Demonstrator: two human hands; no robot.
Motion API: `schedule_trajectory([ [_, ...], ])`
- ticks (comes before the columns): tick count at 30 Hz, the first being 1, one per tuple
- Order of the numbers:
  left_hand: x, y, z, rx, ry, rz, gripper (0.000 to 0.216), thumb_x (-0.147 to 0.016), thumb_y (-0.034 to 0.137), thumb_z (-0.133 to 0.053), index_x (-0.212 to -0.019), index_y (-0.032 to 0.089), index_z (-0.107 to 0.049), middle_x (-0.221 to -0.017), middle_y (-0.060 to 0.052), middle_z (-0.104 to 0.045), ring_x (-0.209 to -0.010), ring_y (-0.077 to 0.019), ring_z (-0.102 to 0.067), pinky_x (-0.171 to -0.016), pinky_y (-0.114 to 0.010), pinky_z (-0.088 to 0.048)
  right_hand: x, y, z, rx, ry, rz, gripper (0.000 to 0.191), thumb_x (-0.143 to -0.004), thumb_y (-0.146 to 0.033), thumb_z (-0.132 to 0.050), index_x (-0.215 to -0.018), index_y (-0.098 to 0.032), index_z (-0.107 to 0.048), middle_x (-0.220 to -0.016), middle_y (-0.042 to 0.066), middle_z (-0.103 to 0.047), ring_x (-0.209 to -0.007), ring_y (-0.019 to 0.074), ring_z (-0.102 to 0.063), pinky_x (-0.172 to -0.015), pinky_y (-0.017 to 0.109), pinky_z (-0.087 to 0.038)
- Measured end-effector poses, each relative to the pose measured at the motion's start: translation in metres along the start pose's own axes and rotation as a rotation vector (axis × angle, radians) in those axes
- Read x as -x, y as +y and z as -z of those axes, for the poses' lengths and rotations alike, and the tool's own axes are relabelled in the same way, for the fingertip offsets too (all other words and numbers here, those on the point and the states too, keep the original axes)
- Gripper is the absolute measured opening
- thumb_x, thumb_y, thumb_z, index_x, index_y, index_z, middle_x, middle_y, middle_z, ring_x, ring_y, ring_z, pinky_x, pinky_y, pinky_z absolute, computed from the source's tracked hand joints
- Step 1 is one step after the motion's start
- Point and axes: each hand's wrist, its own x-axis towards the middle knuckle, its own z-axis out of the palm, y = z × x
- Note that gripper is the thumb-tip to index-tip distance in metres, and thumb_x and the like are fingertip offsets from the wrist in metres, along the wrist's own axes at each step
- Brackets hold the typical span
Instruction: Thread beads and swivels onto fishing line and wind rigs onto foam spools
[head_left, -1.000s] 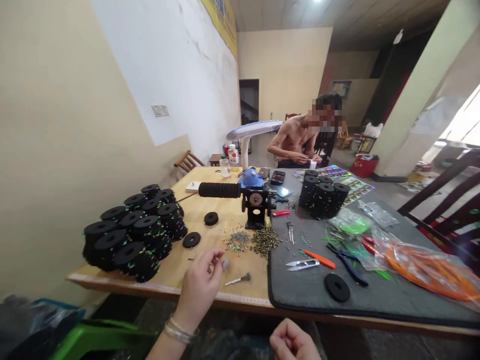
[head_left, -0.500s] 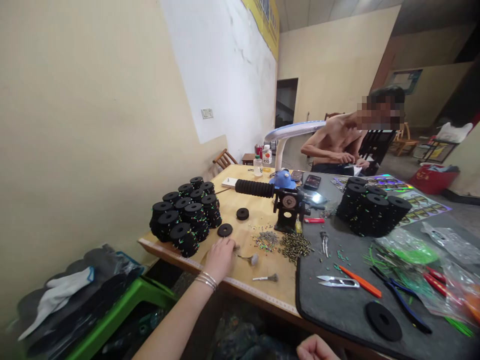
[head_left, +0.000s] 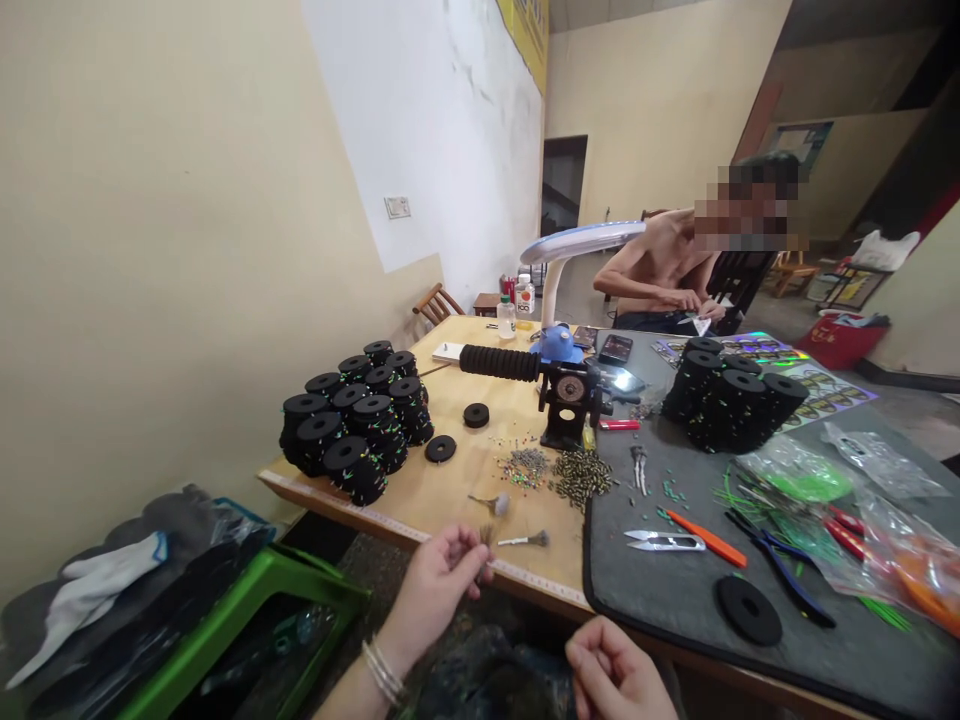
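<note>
My left hand, with bangles at the wrist, is at the table's front edge. Its thumb and fingers pinch a small bundle of fine brownish strands. Just beyond it lie a grey-tipped bundle of strands and a similar bundle with a white wrap. My right hand is low in front of the table, fingers curled and thumb pressed to them; whatever they hold, if anything, is hidden. A black foam ring lies beside stacks of black foam spools at the left.
A black clamp device stands mid-table behind piles of small metal beads. Thread snips, an orange tool and pliers lie on the grey mat. Across the table sits another person. A green stool stands lower left.
My left hand has drawn back from near the foam ring to the table edge, now pinching the strands. My right hand has risen further into view. The camera has shifted slightly.
</note>
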Motion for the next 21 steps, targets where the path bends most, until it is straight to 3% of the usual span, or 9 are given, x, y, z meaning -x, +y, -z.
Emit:
schedule_trajectory([
  [5,0.034,-0.022,-0.047,0.389,-0.045,0.240,0.024,-0.069,0.030,-0.069,-0.069,0.018,-0.048,-0.069,-0.001,-0.064,-0.060,-0.0119,-0.060,-0.051,-0.020,-0.043,-0.007,-0.011,-0.016,0.009,0.029,0.059,0.052,-0.067,-0.070,-0.061,-0.068,-0.019,-0.049,-0.040,-0.007,-0.048,-0.037,0.0060,-0.031,-0.041,0.018,-0.022],
  [9,0.044,-0.033,-0.061,0.518,-0.074,0.324,0.021,-0.068,0.025,-0.068,-0.068,0.018,-0.048,-0.065,0.002,-0.058,-0.060,-0.0110,-0.058,-0.051,-0.019,-0.042,-0.006,-0.010,-0.021,0.026,0.052,0.085,0.049,-0.068,-0.067,-0.062,-0.067,-0.019,-0.050,-0.044,-0.006,-0.050,-0.038,0.0078,-0.040,-0.041,0.019,-0.028],
  [21,0.050,-0.032,-0.074,0.317,-0.101,0.231,0.025,-0.071,0.030,-0.067,-0.066,0.019,-0.045,-0.056,0.006,-0.051,-0.049,-0.0090,-0.049,-0.043,-0.018,-0.040,-0.005,0.002,-0.016,0.192,0.091,0.202,0.038,-0.079,-0.053,-0.060,-0.070,-0.017,-0.057,-0.054,-0.003,-0.055,-0.048,0.0116,-0.051,-0.048,0.021,-0.039],
])
